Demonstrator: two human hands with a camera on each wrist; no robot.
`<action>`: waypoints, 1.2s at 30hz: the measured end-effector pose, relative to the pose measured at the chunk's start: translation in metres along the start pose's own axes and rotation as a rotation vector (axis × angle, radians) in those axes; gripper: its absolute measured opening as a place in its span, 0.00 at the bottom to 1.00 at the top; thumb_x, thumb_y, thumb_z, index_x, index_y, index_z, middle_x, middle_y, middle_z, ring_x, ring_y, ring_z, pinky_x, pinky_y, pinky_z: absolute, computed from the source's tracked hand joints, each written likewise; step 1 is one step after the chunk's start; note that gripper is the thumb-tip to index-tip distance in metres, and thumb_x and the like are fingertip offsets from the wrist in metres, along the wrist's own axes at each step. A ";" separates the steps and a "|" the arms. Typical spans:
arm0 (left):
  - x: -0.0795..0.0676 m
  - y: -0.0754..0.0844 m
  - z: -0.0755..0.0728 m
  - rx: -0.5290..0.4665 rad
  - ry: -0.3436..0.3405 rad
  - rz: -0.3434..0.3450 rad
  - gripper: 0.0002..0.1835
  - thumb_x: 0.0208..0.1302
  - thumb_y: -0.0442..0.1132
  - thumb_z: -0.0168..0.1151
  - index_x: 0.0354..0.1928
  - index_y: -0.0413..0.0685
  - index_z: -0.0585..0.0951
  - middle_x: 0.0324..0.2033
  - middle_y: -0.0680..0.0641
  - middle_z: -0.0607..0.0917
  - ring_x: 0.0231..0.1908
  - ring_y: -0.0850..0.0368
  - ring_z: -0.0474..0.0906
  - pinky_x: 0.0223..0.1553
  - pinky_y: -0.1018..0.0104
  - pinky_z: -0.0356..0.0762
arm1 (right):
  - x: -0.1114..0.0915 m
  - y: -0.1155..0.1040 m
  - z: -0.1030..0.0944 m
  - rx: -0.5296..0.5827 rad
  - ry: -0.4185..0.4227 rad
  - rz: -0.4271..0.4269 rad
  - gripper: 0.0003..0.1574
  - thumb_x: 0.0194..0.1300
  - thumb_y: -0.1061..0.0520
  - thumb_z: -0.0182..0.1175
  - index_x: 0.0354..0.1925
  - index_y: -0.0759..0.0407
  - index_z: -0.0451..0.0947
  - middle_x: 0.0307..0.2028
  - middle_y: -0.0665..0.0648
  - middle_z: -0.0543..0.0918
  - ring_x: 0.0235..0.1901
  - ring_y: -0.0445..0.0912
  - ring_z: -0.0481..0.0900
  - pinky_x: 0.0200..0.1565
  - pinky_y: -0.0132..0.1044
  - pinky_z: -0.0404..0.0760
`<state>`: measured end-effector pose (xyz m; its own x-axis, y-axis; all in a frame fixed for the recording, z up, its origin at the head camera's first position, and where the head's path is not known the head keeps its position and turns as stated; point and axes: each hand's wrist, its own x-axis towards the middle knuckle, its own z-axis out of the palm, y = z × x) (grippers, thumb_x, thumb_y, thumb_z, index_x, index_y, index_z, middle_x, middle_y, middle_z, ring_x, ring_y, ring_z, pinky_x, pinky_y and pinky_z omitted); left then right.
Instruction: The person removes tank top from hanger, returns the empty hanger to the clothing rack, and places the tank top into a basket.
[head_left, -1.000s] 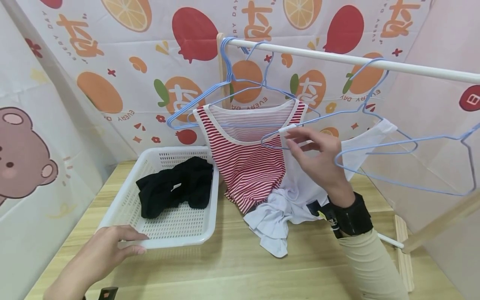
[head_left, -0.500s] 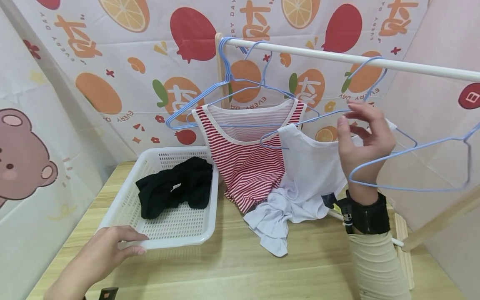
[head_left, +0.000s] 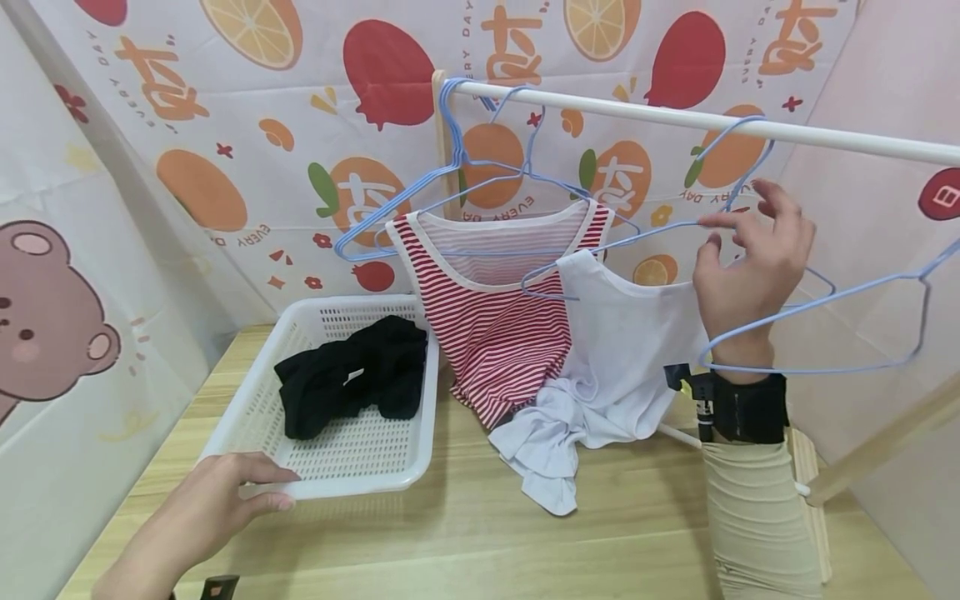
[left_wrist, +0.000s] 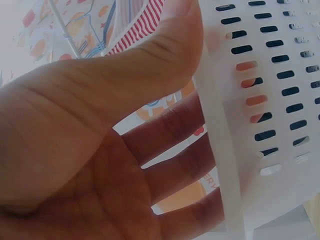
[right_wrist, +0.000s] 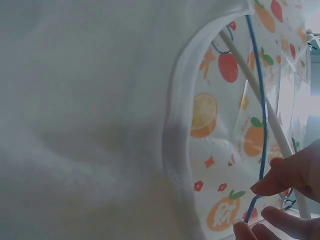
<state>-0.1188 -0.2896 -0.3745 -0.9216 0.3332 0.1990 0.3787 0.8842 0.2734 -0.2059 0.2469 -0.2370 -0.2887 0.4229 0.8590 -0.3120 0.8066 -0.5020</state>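
Fruity cloth [head_left: 390,71] hangs behind. The left hand [head_left: 225,492] grips the basket [head_left: 360,483]; the right hand [head_left: 753,271] touches a hanger [right_wrist: 264,115], maybe pinching, can't tell. Tugging could drop the white shirt [head_left: 626,342] on it.

"EVERY DAY" [head_left: 518,204] stands repeatedly on the fruit-print curtain [head_left: 273,93], beside stylised characters [head_left: 513,64] I cannot make out.
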 end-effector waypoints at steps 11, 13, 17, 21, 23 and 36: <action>0.000 -0.001 0.002 -0.005 0.011 0.008 0.13 0.44 0.45 0.82 0.35 0.56 0.92 0.34 0.58 0.91 0.39 0.67 0.83 0.42 0.60 0.85 | -0.003 0.011 0.005 -0.086 -0.078 -0.115 0.16 0.68 0.66 0.57 0.47 0.63 0.89 0.59 0.62 0.86 0.58 0.66 0.75 0.60 0.58 0.74; -0.001 -0.001 0.002 -0.008 0.017 0.015 0.13 0.44 0.44 0.82 0.35 0.55 0.92 0.33 0.58 0.91 0.38 0.69 0.82 0.41 0.61 0.84 | -0.004 0.013 0.005 -0.097 -0.102 -0.149 0.19 0.67 0.69 0.54 0.49 0.64 0.88 0.58 0.65 0.86 0.57 0.68 0.74 0.60 0.60 0.73; -0.001 -0.001 0.003 -0.007 0.018 0.008 0.13 0.44 0.44 0.82 0.35 0.55 0.92 0.34 0.58 0.91 0.39 0.68 0.83 0.41 0.60 0.85 | -0.006 0.016 0.007 -0.103 -0.123 -0.172 0.22 0.66 0.70 0.52 0.53 0.66 0.86 0.58 0.66 0.85 0.58 0.69 0.73 0.61 0.61 0.71; -0.001 -0.001 0.003 -0.009 0.016 0.004 0.13 0.44 0.44 0.82 0.35 0.56 0.92 0.34 0.58 0.91 0.39 0.68 0.83 0.41 0.60 0.85 | -0.006 0.016 0.009 -0.079 -0.104 -0.155 0.25 0.66 0.72 0.51 0.57 0.65 0.84 0.60 0.66 0.85 0.60 0.67 0.72 0.64 0.58 0.70; -0.001 -0.001 0.003 -0.007 0.017 0.003 0.13 0.44 0.44 0.82 0.35 0.56 0.92 0.34 0.58 0.91 0.39 0.67 0.83 0.41 0.60 0.85 | -0.005 0.015 0.010 -0.058 -0.089 -0.143 0.27 0.66 0.72 0.51 0.59 0.64 0.83 0.61 0.65 0.83 0.62 0.66 0.71 0.66 0.56 0.71; -0.003 -0.002 0.004 0.007 0.032 0.019 0.13 0.43 0.44 0.83 0.34 0.57 0.92 0.33 0.59 0.91 0.40 0.62 0.85 0.43 0.58 0.85 | 0.015 0.018 0.014 -0.070 -0.173 -0.160 0.37 0.62 0.75 0.44 0.68 0.63 0.75 0.69 0.65 0.76 0.66 0.67 0.66 0.65 0.58 0.66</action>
<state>-0.1173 -0.2906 -0.3789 -0.9110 0.3394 0.2343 0.3955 0.8800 0.2630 -0.2287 0.2623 -0.2351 -0.3936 0.2152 0.8938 -0.3044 0.8869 -0.3476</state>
